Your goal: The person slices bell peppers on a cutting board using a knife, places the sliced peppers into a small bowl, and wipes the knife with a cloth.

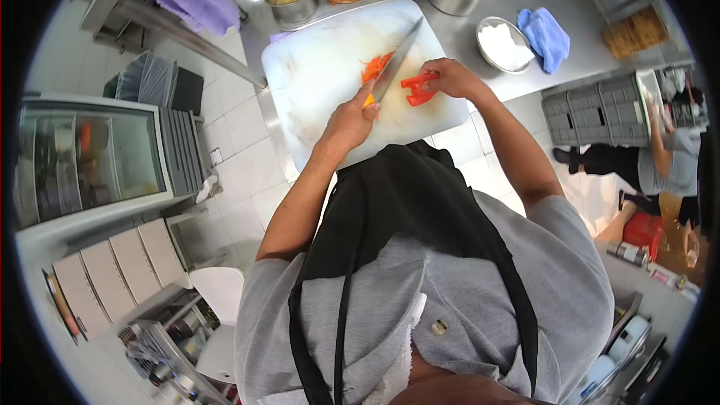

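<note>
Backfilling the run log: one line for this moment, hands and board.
left hand: gripping knife | right hand: holding red piece | cutting board: orange-red shreds next to knife

L hand (354,122), R hand (454,78) fwd, curled

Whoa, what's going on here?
Someone is working at a white board with a knife and something red. Their left hand grips the knife, and their right hand holds a red piece that looks like pepper. A little heap of orange-red shreds lies on the board, and the blade is between it and the red piece.
</note>
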### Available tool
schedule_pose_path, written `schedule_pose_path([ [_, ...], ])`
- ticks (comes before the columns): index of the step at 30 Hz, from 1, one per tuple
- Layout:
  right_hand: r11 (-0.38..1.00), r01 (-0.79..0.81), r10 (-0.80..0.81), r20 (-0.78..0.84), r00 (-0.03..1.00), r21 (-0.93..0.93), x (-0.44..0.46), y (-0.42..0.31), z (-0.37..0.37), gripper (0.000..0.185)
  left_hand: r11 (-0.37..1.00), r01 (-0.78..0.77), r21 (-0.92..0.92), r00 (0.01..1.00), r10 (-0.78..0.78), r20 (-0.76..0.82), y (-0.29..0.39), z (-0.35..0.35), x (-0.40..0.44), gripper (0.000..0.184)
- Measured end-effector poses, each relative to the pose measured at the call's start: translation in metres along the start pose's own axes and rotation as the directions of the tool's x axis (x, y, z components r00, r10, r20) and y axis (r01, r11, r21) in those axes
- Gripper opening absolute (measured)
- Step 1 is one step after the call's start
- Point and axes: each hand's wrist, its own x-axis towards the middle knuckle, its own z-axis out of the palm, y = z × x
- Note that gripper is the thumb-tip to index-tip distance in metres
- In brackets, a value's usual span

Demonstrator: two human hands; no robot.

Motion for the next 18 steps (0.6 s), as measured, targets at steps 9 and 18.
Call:
schedule_pose_path([
  [9,0.917,0.207,-0.376,-0.564,0.735,-0.342,-0.026,-0.016,0.055,0.026,0.996,-0.073,0.054,0.997,0.071,0.025,0.009,0.001,0.007,0.057],
  [18,0.916,0.184,-0.336,-0.432,0.837,-0.356,-0.016,-0.013,0.056,0.026,0.975,-0.174,0.14,0.985,0.17,0.039,0.022,0.009,0.012,0.054],
])
